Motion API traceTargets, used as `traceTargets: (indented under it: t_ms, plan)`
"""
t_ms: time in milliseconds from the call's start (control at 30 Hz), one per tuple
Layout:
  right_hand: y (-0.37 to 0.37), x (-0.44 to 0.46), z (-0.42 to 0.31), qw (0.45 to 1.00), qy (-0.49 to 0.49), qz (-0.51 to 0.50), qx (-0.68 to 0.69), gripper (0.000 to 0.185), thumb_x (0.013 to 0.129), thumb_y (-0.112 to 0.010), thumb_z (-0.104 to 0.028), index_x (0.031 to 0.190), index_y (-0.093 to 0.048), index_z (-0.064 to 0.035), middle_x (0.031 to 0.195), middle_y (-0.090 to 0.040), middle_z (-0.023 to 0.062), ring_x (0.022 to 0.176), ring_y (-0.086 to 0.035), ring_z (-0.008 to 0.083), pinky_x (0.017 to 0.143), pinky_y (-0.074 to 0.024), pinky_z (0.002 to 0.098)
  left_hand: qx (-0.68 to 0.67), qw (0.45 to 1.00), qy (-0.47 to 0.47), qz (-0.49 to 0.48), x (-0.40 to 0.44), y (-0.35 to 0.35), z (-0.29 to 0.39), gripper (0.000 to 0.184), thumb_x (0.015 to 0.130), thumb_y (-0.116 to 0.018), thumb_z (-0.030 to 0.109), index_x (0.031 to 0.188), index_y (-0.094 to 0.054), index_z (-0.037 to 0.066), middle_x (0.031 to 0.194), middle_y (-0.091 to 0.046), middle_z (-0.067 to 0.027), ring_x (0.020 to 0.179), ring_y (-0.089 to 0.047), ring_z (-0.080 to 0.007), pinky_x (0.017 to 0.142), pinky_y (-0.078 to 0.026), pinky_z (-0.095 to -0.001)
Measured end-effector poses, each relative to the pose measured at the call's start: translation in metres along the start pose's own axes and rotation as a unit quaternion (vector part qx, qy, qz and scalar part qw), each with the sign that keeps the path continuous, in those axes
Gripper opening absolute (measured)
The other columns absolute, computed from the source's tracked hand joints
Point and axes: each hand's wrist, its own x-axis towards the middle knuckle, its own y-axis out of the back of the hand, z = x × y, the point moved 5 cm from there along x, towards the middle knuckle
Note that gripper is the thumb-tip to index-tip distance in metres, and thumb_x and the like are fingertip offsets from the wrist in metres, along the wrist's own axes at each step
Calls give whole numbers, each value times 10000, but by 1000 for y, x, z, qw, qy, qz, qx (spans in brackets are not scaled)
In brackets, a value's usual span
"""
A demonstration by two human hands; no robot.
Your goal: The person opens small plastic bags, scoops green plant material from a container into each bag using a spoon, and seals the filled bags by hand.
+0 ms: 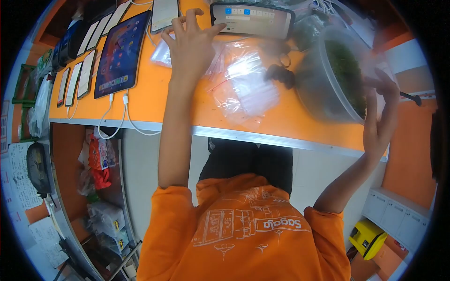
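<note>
My left hand (pixel 192 49) reaches over the table with its fingers spread and nothing in its grasp. Its thumb is at the left end of a dark-framed phone (pixel 255 23) lying sideways with a lit screen; I cannot tell whether they touch. My right hand (pixel 382 107) is beside the rim of a translucent plastic tub (pixel 311 77) with green, grass-like stuff (pixel 344 70) inside. Its fingers are bent and partly blurred, so any hold on the tub is unclear. Between the hands lie clear plastic bags (pixel 251 84) and a small dark object (pixel 280 75).
A tablet (pixel 123 54) with a lit screen lies at the left, among several phones (pixel 86 74). White charging cables (pixel 126 110) hang over the metal-edged orange table (pixel 183 112). Shelves with bags and boxes (pixel 107 219) stand below left; a yellow case (pixel 368 239) is below right.
</note>
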Motion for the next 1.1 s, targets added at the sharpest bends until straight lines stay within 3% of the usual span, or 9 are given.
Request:
traceTargets:
  t_ms: [167,267,367,567,667,767,967,1067,1100]
  plan:
    - [-1,-3,1,999,-51,-4,8,216,882,-497,-179,1035,-561,-39,841,-610,86,769,-539,140,791,-403,293,16,1000,-10,-22,-1,0,2,499,664,-523,-20,974,-652,349,1169,-429,-9,1012,-409,-262,813,-307,-538]
    - [0,-5,3,997,-74,-18,5,207,887,-491,-179,1008,-573,-33,832,-610,87,755,-538,130,777,-401,281,-1,999,-10,-36,-2,-5,3,352,752,-505,75,961,-667,308,1147,-422,-36,1086,-363,-268,834,-281,-571]
    - [-1,-5,2,997,-78,-9,-1,203,889,-488,-175,998,-576,-28,845,-614,81,759,-538,122,760,-400,267,21,998,-17,-50,-1,-8,4,550,680,-499,-28,1068,-599,348,1188,-414,-46,1030,-407,-290,803,-313,-545]
    - [-3,-6,4,997,-70,-2,14,199,895,-481,-168,990,-581,-25,880,-621,70,774,-549,122,755,-400,257,13,1000,16,-24,4,-10,4,632,681,-492,-35,1163,-507,374,1196,-403,-79,1022,-409,-295,793,-319,-499]
    - [-2,-7,4,997,-77,-8,7,199,899,-477,-171,985,-586,-29,877,-623,73,792,-558,123,754,-403,258,34,999,6,-17,10,6,8,413,738,-600,60,1139,-548,145,1125,-445,-121,982,-437,-274,825,-354,-461]
    - [-1,-7,4,997,-80,-15,5,200,900,-475,-177,976,-591,-34,875,-625,76,791,-563,124,747,-407,258,-21,999,24,-29,3,-11,1,639,679,-497,-32,1170,-497,377,1199,-401,-77,1021,-410,-297,801,-314,-492]
    - [-1,-7,5,996,-83,-13,1,195,900,-477,-185,952,-603,-45,882,-630,73,780,-567,130,736,-413,261,33,999,9,-41,2,-16,7,658,672,-505,-29,1180,-483,389,1200,-398,-71,1023,-404,-295,802,-309,-485]
    - [-1,-7,3,997,-79,-6,1,192,899,-478,-183,949,-606,-49,884,-631,70,780,-566,127,732,-412,256,-13,1000,-18,-3,7,-15,27,508,684,-534,46,1089,-564,351,1194,-400,-65,1078,-376,-296,812,-293,-545]
    - [-2,-7,2,997,-76,-2,3,190,898,-479,-180,949,-607,-50,882,-630,69,778,-566,125,730,-410,252,-14,999,-39,24,10,-3,36,455,693,-556,31,1078,-566,273,1109,-448,-81,1001,-424,-270,792,-336,-475]
